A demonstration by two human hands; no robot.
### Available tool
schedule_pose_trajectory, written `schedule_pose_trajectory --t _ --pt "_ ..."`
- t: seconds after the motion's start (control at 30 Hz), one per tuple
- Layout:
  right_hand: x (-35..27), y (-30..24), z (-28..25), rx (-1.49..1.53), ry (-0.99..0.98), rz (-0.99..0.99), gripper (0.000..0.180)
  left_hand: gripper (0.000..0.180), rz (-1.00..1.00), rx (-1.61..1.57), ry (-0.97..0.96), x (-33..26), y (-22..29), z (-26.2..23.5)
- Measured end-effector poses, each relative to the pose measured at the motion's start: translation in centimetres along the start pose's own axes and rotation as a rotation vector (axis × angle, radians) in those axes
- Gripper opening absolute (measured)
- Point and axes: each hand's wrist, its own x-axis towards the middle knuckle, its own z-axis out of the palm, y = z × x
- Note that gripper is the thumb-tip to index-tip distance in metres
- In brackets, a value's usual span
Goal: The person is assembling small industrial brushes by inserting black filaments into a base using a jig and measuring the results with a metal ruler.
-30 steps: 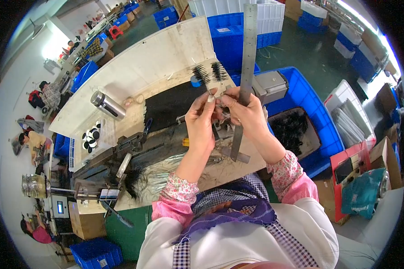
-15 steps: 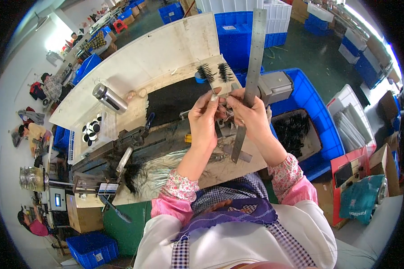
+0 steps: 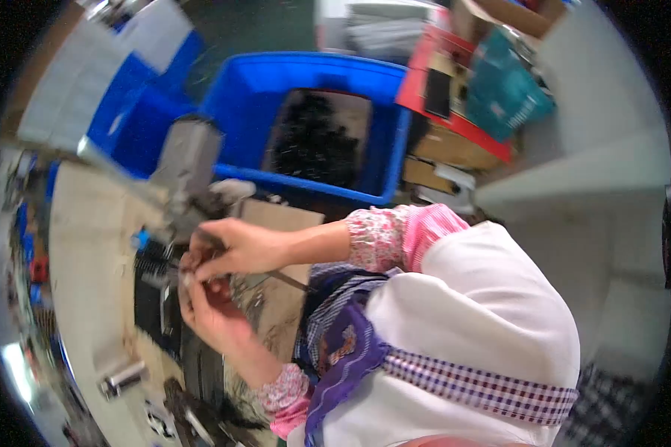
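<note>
Both hands meet above the surface [image 3: 89, 246]. Right hand [image 3: 235, 246] fingers closed, left hand [image 3: 209, 309] fingers pinched, both on a small dark bristled piece [image 3: 173, 267], blurred. Blue bin [image 3: 306, 97] behind holds dark pieces.

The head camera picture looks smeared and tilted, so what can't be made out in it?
- Small part between the left hand and right hand: motion blur and fingers hide it.
- Grey machine at the bench: blurred, its kind unclear.
- Dark contents of the blue bin: too blurred to tell.
- Metal cylinder: near the rim, bent and smeared.
</note>
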Motion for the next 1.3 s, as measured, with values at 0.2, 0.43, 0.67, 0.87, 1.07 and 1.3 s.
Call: schedule_pose_trajectory --t 0.2,0.43,0.67,0.87,1.07,1.3 --pt "-3.9 -2.2 -4.4 0.002 0.026 0.074 0.022 0.015 -0.128 -0.105 -0.188 -1.4 -2.0 2.9" --pt "-10.2 -3.6 -18.0 -0.612 0.650 -0.028 0.014 0.007 -0.289 -0.159 -0.337 -2.4 -4.8 5.2" --pt "-24.3 -3.0 -41.8 -1.497 1.256 0.264 0.024 0.010 -0.444 -0.261 -0.500 -3.3 -6.8 5.3" --pt "-25.3 -4.5 -44.0 -1.621 1.036 0.823 0.035 0.010 -0.489 -0.231 -0.419 -4.0 -6.8 5.5" --pt "-27.2 -3.7 -45.8 -1.611 1.118 0.810 0.038 0.010 -0.567 -0.394 -0.480 -4.0 -6.7 4.5" --pt "-25.5 -5.1 -40.0 -1.622 1.175 0.446 0.036 0.020 -0.525 -0.329 -0.487 -4.2 -7.0 3.1"
